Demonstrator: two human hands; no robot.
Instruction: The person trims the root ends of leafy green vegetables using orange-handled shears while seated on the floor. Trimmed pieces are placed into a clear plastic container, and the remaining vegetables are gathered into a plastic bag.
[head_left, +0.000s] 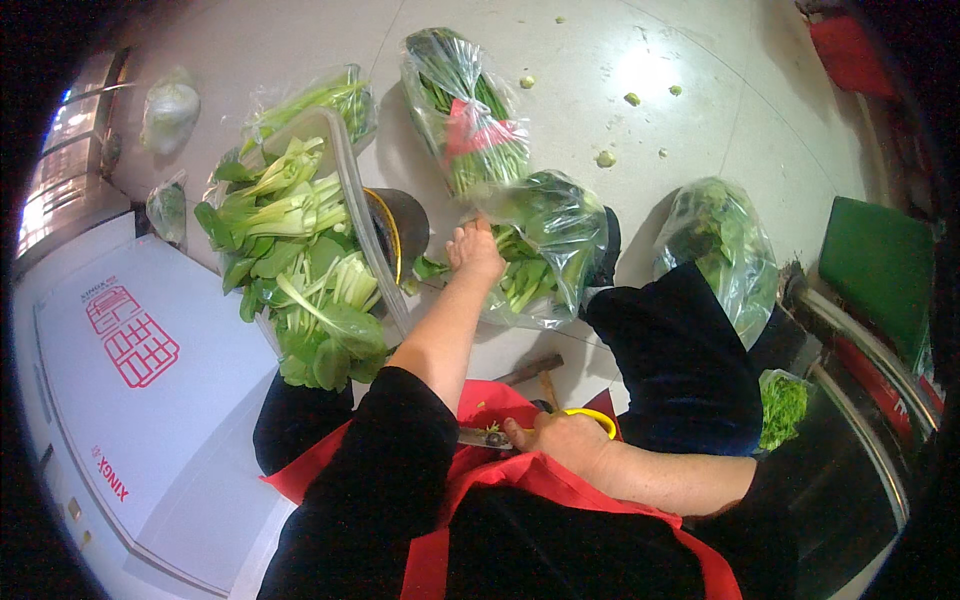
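My left hand (478, 251) reaches forward to the near-left edge of a clear plastic bag (559, 225) of leafy greens. Its fingertips are blurred against the bag, so whether they grip anything is unclear. In my lap, my right hand (574, 444) is closed around a pair of scissors (486, 438) with yellow handles; the blades point left over a red apron (517, 480). Left of my left forearm stands a translucent plastic tub (346, 161), heaped with green leafy heads that look like bok choy (300, 214). Small green scraps lie on the apron.
Bagged long green stalks (469, 112) with a red band lie on the tiled floor ahead. Another bag of greens (716, 247) stands right of my knee. A white chest freezer (150, 420) borders the left side. Trimmed ends (606, 158) are scattered on the floor.
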